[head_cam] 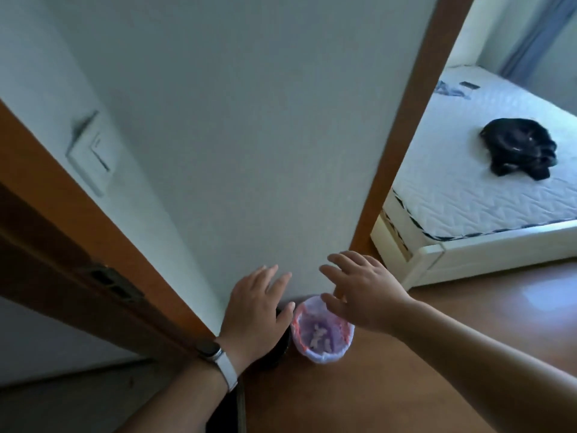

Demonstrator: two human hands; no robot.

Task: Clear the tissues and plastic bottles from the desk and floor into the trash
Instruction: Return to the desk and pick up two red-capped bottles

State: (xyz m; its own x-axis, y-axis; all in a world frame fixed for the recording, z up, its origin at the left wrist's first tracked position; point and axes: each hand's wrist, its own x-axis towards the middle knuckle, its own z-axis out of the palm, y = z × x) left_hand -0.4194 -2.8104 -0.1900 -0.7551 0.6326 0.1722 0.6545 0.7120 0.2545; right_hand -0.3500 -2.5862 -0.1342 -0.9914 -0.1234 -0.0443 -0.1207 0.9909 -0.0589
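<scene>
White tissues lie in the lined trash bin; above it we hold our left hand and right hand, fingers spread, holding nothing.

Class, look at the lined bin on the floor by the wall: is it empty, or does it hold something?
Not empty: white crumpled pieces, likely tissues, lie at the bottom of the bin, well below its rim.

wood floor w/ lined trash bin, bed w/ black garment
</scene>
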